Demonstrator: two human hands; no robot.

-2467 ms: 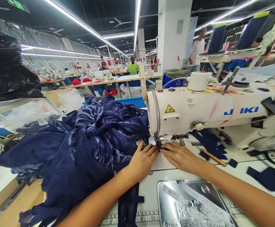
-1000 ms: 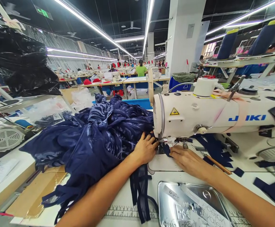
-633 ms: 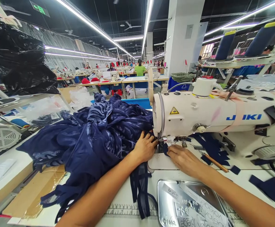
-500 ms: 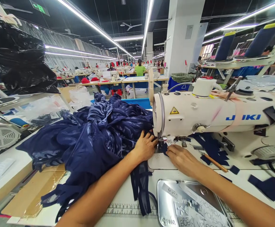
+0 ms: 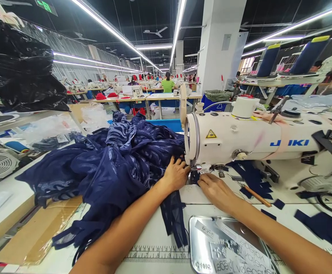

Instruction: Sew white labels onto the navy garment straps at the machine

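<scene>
At the needle end of a white sewing machine [image 5: 229, 133], my left hand [image 5: 177, 174] lies with bent fingers on the edge of a navy garment [image 5: 103, 179]. Its fingertips are partly hidden beside the machine head. Just right of the presser foot, my right hand [image 5: 216, 190] pinches a small navy fabric piece [image 5: 194, 177] that lies under the foot. The heaped garment fills the table left of the machine and has lighter wavy trim. Navy straps [image 5: 174, 220] hang down below my left wrist.
A metal tray [image 5: 194, 243] with printed labels sits in front of the machine. Right of my right hand lie a wooden-handled tool [image 5: 257, 196] and navy fabric scraps [image 5: 250, 175]. Cardboard [image 5: 37, 232] is at the left, and thread cones [image 5: 268, 61] stand behind the machine.
My right hand has moved slightly left toward the presser foot with the small fabric piece. The hanging straps have shifted a little right and up. My left hand stays almost in place.
</scene>
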